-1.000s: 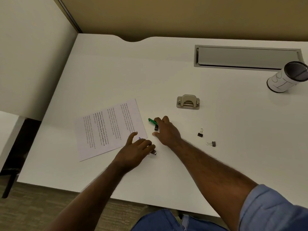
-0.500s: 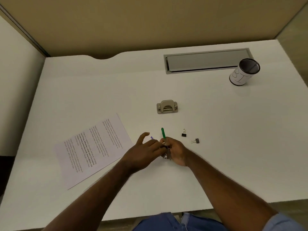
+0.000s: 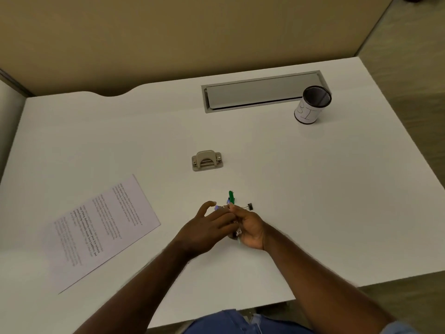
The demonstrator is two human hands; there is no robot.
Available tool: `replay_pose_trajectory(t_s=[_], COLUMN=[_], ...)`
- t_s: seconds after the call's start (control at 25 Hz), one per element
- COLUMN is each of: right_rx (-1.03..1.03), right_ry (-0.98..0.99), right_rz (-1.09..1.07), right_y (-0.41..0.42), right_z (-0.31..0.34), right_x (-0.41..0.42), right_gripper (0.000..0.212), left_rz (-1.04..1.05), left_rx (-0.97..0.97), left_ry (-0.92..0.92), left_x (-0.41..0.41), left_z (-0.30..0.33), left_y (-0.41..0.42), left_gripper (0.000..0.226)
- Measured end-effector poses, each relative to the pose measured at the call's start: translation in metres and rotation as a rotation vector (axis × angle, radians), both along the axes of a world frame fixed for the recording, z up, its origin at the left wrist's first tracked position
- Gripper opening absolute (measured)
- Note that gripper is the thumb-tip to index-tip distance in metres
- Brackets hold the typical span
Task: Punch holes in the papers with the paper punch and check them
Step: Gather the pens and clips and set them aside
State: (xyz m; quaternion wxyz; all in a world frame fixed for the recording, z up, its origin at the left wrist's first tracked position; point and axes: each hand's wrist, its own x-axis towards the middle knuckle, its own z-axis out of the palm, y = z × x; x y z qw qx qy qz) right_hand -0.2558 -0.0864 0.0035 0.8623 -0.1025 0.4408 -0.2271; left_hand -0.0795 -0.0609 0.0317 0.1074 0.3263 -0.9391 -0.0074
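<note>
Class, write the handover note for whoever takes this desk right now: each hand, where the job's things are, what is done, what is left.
Right hand: grips the green pen, tip pointing away, above the desk.
Left hand: fingers meet the right hand at a small purple item; whether it grips is unclear.
Paper punch: mid-desk, untouched.
Printed paper: flat at the left, angled; no holes can be seen.
Binder clip: by the right hand.
Pen cup: far right.
Done: nothing punched, as far as can be seen.
Left: punch the paper and check it.
</note>
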Motion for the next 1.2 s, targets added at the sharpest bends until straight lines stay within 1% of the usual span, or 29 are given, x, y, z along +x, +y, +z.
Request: replay_pose_trajectory(t_s=[0.08,0.12,0.16,0.24,0.28,0.32,0.36,0.44,0.56,0.68,0.72,0.8,0.88,0.92,1.0,1.08,1.2], right_rx=[-0.062,-0.123,-0.196,-0.318,-0.339,-0.335,-0.326,-0.319,-0.344,-0.347,-0.343,-0.340,-0.336,-0.329,-0.316,-0.317,-0.322], right_ry=[0.079,0.154,0.241,0.372,0.385,0.370,0.348,0.339,0.407,0.492,0.518,0.561,0.580,0.583,0.577,0.563,0.551], right_rz=[0.040,0.080,0.134,0.214,0.212,0.179,0.134,0.058,0.010,-0.010,-0.009,0.008,0.016,0.011,0.001,-0.002,0.001], right_y=[-0.003,-0.004,-0.006,-0.007,-0.008,-0.008,-0.008,-0.010,-0.009,-0.003,-0.001,0.003,0.006,0.006,0.006,0.004,0.001], right_z=[0.002,0.004,0.006,0.012,0.015,0.017,0.019,0.021,0.019,0.014,0.013,0.012,0.011,0.011,0.010,0.009,0.008], right_x=[-0.003,-0.003,-0.003,-0.001,-0.001,-0.002,-0.006,-0.021,-0.056,-0.092,-0.102,-0.121,-0.134,-0.139,-0.147,-0.152,-0.156], right_gripper=[0.029,0.026,0.023,0.019,0.019,0.020,0.021,0.022,0.018,0.017,0.018,0.021,0.024,0.027,0.028,0.027,0.030], left_rz=[0.152,0.294,0.477,0.874,1.012,1.078,1.089,1.055,1.001,0.963,0.965,0.999,1.020,1.014,0.997,0.983,0.991], left_rx=[0.049,0.099,0.188,0.434,0.517,0.547,0.553,0.587,0.658,0.711,0.714,0.703,0.646,0.617,0.601,0.625,0.673], left_ry=[0.062,0.132,0.240,0.557,0.709,0.775,0.758,0.651,0.507,0.471,0.481,0.488,0.414,0.364,0.324,0.350,0.464], left_x=[-0.005,-0.009,-0.014,-0.022,-0.025,-0.026,-0.028,-0.034,-0.050,-0.069,-0.075,-0.086,-0.093,-0.095,-0.094,-0.092,-0.096], left_z=[-0.008,-0.010,-0.011,-0.014,-0.017,-0.021,-0.024,-0.030,-0.038,-0.042,-0.043,-0.043,-0.044,-0.044,-0.043,-0.041,-0.038], left_y=[0.013,0.019,0.024,0.032,0.033,0.033,0.032,0.025,0.003,-0.018,-0.025,-0.036,-0.045,-0.048,-0.054,-0.058,-0.056], left_gripper=[0.042,0.038,0.033,0.028,0.028,0.030,0.031,0.036,0.046,0.052,0.051,0.039,0.025,0.022,0.021,0.019,0.019])
